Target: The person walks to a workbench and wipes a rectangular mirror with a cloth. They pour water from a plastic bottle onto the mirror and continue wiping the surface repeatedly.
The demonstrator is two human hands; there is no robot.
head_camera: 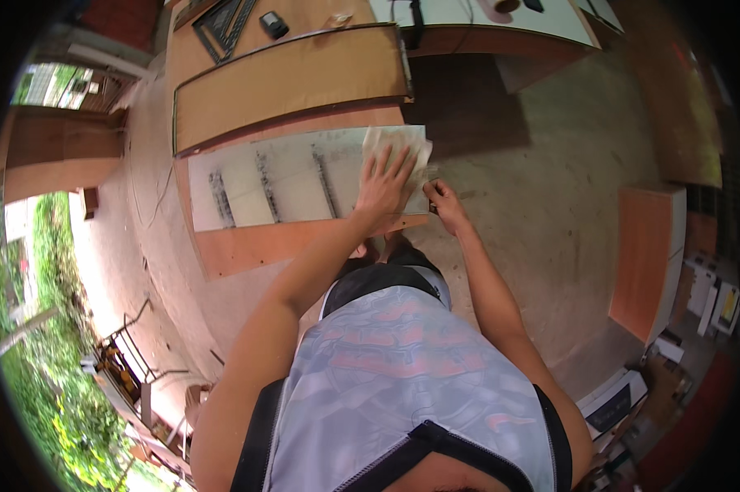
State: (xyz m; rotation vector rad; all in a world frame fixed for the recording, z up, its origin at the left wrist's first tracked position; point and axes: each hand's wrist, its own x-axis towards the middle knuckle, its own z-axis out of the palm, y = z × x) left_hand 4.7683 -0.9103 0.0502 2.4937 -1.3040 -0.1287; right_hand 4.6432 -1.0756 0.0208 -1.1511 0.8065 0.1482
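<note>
My left hand point(385, 184) lies flat, fingers spread, on a crumpled pale cloth or paper sheet point(379, 136) at the right end of a long whitish panel point(293, 184). Three dark, smudged stripes cross the panel's surface. Just off its right edge is my right hand point(446, 203), fingers curled around a small thin object point(431, 172). That object is blurred and partly hidden, so its kind is unclear. Beneath the panel, an orange-brown wooden board point(265, 246) shows along the near side.
Beyond the panel lies a dark-edged brown panel point(296, 86). A black triangular square point(222, 27) and a small dark device point(274, 24) rest behind it. At the right stands a wooden cabinet piece point(643, 264) on the concrete floor point(529, 246). A white-topped table point(499, 27) is at the back.
</note>
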